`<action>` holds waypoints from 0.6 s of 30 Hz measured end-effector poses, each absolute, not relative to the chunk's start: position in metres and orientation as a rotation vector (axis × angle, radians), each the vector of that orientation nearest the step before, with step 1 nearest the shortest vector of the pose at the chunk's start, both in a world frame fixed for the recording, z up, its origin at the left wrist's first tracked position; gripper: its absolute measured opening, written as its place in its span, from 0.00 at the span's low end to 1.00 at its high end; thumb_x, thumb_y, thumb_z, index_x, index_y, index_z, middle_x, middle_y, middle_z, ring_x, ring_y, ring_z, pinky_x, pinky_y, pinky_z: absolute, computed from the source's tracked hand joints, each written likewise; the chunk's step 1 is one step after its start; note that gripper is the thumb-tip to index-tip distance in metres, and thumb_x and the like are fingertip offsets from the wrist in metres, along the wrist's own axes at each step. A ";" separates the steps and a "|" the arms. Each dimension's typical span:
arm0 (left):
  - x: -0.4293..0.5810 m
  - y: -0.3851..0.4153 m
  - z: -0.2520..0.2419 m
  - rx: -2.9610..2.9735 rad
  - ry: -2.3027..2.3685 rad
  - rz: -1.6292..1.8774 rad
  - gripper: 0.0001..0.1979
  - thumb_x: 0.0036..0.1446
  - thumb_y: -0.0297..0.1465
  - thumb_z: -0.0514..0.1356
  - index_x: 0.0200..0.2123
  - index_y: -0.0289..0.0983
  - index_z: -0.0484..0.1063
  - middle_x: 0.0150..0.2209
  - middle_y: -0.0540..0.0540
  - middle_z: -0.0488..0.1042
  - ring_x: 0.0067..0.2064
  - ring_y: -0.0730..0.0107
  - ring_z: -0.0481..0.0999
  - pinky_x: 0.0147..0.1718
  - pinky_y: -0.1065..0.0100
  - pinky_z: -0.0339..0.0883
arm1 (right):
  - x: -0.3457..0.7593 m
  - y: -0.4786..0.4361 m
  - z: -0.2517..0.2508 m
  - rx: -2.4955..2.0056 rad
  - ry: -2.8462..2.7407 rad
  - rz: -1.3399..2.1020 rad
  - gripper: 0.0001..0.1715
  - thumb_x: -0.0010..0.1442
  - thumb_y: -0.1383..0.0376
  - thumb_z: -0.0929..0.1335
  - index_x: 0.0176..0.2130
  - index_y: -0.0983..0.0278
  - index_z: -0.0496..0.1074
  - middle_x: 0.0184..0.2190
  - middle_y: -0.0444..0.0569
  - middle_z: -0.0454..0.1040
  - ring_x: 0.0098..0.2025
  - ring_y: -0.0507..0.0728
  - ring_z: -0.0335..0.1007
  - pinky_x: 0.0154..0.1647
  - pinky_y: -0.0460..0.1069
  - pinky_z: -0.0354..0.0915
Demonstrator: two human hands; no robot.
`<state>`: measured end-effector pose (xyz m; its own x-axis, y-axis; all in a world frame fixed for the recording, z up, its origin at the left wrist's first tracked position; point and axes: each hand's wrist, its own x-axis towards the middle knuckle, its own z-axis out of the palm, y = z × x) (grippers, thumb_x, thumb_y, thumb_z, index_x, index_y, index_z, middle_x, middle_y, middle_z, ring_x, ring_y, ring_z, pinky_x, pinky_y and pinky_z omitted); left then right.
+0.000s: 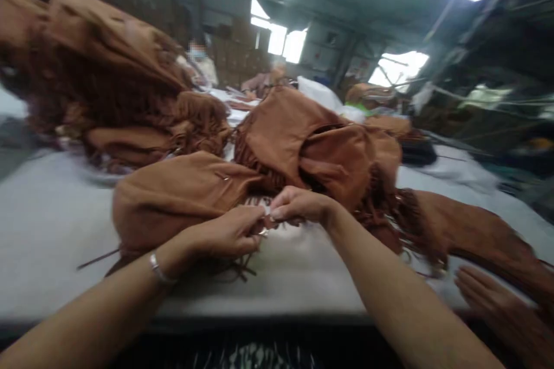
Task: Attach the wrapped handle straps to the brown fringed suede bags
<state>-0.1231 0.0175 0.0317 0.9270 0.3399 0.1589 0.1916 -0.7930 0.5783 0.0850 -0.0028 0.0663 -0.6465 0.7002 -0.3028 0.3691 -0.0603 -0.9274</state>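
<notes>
My left hand (234, 232) and my right hand (300, 206) meet over the front of the table, fingertips pinched together. Between them is a small brown piece with a shiny metal part (263, 232), too blurred to name. Just behind my left hand lies a tan-brown fringed bag (168, 196) on its side, its thin dark cords trailing on the table below my fingers. Beyond my right hand a second brown bag (285, 127) rests, its fringe hanging down. My left wrist wears a silver bracelet.
A tall heap of brown fringed bags (112, 63) stands at the left on the pale table (43, 230). Another brown piece (476, 225) lies at the right, with a co-worker's hand (497, 300) beside it. Two people (203, 63) are at the far side.
</notes>
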 end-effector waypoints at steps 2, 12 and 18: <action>-0.135 0.022 0.029 2.478 0.411 0.306 0.10 0.50 0.26 0.55 0.39 0.35 0.65 0.34 0.49 0.68 0.34 0.70 0.66 0.34 0.69 0.63 | 0.080 0.019 0.051 -1.055 -1.888 1.862 0.16 0.60 0.59 0.67 0.31 0.72 0.71 0.16 0.37 0.62 0.13 0.43 0.48 0.11 0.40 0.45; -0.113 0.030 0.017 2.586 0.551 0.297 0.10 0.49 0.30 0.56 0.37 0.35 0.64 0.35 0.46 0.68 0.35 0.65 0.66 0.36 0.67 0.61 | 0.089 0.029 -0.006 -0.903 -1.512 1.990 0.23 0.48 0.51 0.71 0.20 0.68 0.66 0.10 0.36 0.56 0.10 0.42 0.40 0.11 0.42 0.36; -0.120 0.018 0.020 2.580 0.665 0.385 0.13 0.61 0.41 0.52 0.36 0.38 0.65 0.32 0.49 0.67 0.34 0.69 0.66 0.33 0.68 0.60 | 0.103 0.026 -0.006 -0.982 -1.505 1.885 0.23 0.47 0.51 0.71 0.23 0.70 0.69 0.10 0.37 0.59 0.10 0.43 0.43 0.11 0.41 0.40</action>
<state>-0.1195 0.0180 0.0200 0.8452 0.5121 0.1531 0.3877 -0.7845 0.4839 0.1029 0.0260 -0.0064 -0.5947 0.7755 -0.2119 0.0348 -0.2385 -0.9705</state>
